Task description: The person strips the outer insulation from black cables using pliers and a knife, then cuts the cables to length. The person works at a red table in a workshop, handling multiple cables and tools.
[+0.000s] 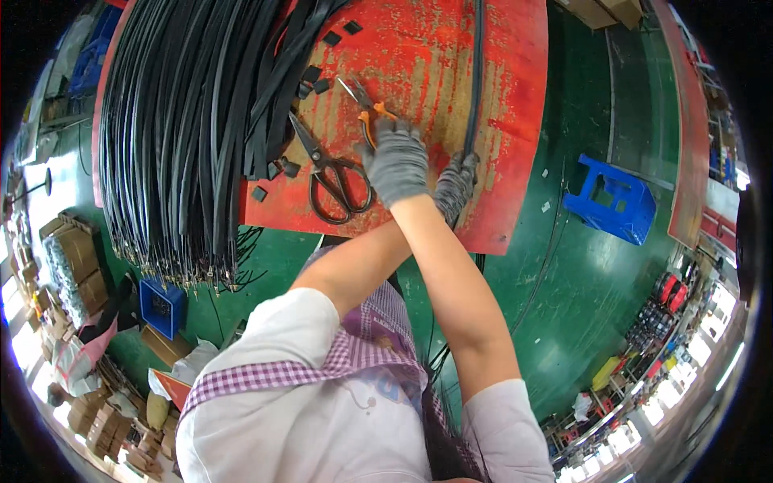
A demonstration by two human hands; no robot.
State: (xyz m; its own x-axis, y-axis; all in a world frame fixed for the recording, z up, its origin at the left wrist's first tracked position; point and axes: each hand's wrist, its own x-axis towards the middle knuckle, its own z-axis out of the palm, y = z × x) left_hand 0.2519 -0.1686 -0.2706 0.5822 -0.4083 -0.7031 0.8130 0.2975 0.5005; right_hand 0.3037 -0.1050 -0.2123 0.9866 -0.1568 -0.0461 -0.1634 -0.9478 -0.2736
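Note:
My forearms cross, the right lying over the left. My gloved left hand [456, 183] is closed around a long black strip [477, 72] that runs up the right side of the red table [511, 161]. My gloved right hand [398, 163] is at the orange-handled pliers [367, 103], thumb and fingers about the grips; the palm hides part of them. The pliers' jaws point up and left. Just left of this hand lie black-handled scissors [330, 173], blades closed. Small black pieces [312, 74] are scattered near them.
A thick bundle of black strips [173, 121] covers the table's left side, its ends hanging over the front edge. A blue stool [613, 200] stands on the green floor to the right. At lower left are a blue bin [163, 307] and cardboard boxes [76, 253].

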